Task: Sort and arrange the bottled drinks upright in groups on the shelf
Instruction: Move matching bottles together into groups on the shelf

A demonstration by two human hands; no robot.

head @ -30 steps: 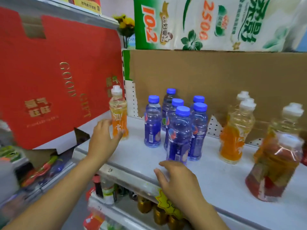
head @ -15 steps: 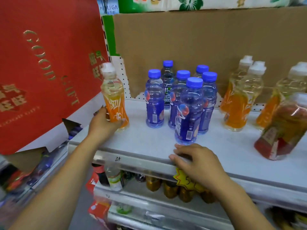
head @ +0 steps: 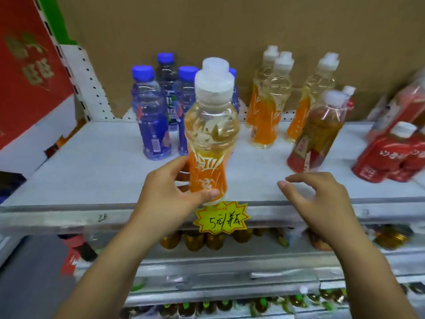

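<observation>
My left hand (head: pixel 170 192) grips the lower part of an orange-labelled bottle (head: pixel 210 134) with a white cap, held upright in the air over the front edge of the white shelf (head: pixel 103 176). Behind it stands a group of blue-capped bottles (head: pixel 150 116). Three more orange-labelled bottles (head: pixel 266 107) stand upright at the back, right of middle. A red-labelled tea bottle (head: pixel 315 134) leans in front of them. My right hand (head: pixel 322 203) hovers over the shelf edge, fingers apart, holding nothing.
Red-wrapped bottles (head: pixel 391 157) crowd the shelf's right end. A red gift box (head: pixel 27 72) stands at the left. Brown cardboard (head: pixel 207 26) backs the shelf. A yellow price tag (head: pixel 222 218) hangs on the front rail, with dark bottles (head: pixel 195 240) on the lower shelf.
My left hand has lifted the orange-labelled bottle off the shelf's left side and carried it right, in front of the blue bottles. My right hand has come off the shelf edge and opened.
</observation>
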